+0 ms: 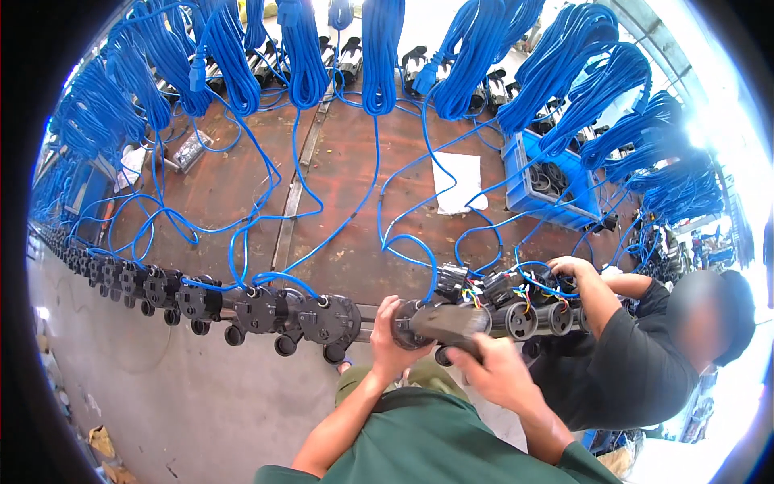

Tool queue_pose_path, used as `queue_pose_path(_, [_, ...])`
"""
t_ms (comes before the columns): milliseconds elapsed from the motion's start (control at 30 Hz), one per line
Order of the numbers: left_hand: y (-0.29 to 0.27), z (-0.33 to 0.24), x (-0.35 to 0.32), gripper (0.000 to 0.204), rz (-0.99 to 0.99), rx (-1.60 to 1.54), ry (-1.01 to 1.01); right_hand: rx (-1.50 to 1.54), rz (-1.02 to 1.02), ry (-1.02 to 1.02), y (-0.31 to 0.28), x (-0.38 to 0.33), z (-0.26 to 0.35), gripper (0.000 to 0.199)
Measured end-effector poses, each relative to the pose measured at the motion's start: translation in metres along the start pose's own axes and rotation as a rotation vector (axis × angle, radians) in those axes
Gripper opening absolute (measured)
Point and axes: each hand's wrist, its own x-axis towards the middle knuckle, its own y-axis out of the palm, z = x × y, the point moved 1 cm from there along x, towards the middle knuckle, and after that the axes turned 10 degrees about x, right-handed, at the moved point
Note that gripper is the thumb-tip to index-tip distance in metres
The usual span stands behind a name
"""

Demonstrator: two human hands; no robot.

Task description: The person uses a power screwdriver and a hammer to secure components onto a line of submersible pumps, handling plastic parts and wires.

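Observation:
My left hand [390, 345] is wrapped round the side of a black round housing [409, 323] at the table's near edge. A blue cable [434, 270] rises from beside that housing. My right hand [501, 373] grips a dark, blocky object [451, 324], perhaps a mallet head, smeared by motion. It lies over the right part of the housing, and I cannot tell whether the two touch. Just right of it are open-ended metal cylinders [516, 321] with coloured wires [528, 300] showing at their tops.
A row of black capped units [329, 321] runs left along the table edge. Coiled blue cables [379, 56] hang across the far side. On the brown table [339, 161] are a white sheet [457, 184] and a blue crate [556, 211]. A co-worker [621, 355] reaches in from the right.

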Motion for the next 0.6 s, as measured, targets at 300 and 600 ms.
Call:
queue_pose_path(300, [0.003,-0.005,0.000,0.105,0.042,-0.031,0.019,0.018,-0.053,0.068,0.000,0.001,-0.082,0.040])
queue_pose_path(600, [-0.006,0.080,-0.124,0.087,0.385,0.512,-0.589,0.437,-0.271,0.083,-0.004,-0.035,-0.128,0.035])
